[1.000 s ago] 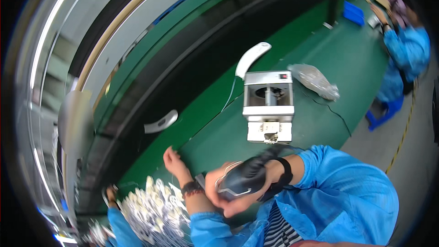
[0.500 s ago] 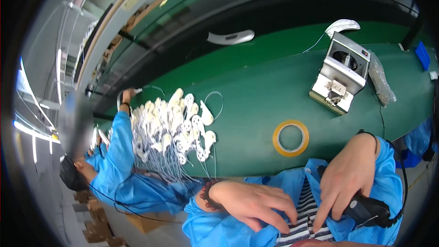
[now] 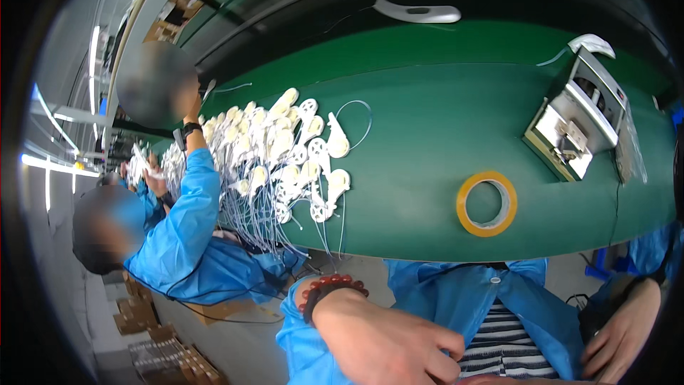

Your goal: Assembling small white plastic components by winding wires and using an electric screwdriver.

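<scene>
My left hand (image 3: 388, 339), with a dark red bead bracelet (image 3: 331, 289) at its wrist, is in front of my body with the fingers curled in. Its fingertips lie against the striped shirt (image 3: 502, 342), beside the open blue jacket (image 3: 442, 299); what they hold, if anything, is hidden. At the lower right, my right hand (image 3: 627, 335) has bent fingers beside a dark object (image 3: 602, 306) at the jacket's side. What is in those fingers cannot be made out. Nearest on the table is a roll of yellow tape (image 3: 486, 204).
A metal bench machine (image 3: 577, 117) stands at the right, beside a clear bag (image 3: 630, 146). Many white parts with grey cables (image 3: 285, 150) are heaped at the left of the green table (image 3: 413, 135). A co-worker in a blue jacket (image 3: 192, 221) reaches toward them. A white curved piece (image 3: 420, 12) lies farther back.
My right hand has moved from the shirt front out to the right. My left hand's fingers have curled in. The whole view has shifted, and the co-worker's arm is raised higher.
</scene>
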A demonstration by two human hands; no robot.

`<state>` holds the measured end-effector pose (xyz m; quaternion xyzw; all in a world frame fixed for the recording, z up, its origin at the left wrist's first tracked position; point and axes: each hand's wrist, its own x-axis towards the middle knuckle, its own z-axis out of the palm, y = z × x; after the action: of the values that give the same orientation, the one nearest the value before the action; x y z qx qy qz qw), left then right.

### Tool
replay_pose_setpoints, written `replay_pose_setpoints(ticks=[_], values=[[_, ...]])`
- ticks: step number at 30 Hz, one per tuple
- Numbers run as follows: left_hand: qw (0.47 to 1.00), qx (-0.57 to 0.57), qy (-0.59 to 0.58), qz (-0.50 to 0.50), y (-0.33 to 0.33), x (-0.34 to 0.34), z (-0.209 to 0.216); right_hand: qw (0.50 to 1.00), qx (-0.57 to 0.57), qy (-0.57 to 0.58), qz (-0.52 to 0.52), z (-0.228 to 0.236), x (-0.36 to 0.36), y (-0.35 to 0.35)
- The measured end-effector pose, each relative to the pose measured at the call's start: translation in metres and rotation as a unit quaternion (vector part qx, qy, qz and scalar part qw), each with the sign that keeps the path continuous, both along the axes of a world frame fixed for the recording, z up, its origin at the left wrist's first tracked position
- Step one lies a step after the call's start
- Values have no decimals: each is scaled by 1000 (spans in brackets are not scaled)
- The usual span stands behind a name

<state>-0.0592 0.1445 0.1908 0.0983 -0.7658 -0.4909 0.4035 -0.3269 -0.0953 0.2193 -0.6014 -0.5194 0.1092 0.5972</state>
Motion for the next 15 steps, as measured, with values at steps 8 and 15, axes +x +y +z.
replay_pose_setpoints(ticks=[8,15], values=[[986,-47,22,161,-46,39,-68,986,81,-23,-144,-44,38,-18],[826,143,-40,544,-131,40,-179,747,135,151,-633,-129,111,-4]])
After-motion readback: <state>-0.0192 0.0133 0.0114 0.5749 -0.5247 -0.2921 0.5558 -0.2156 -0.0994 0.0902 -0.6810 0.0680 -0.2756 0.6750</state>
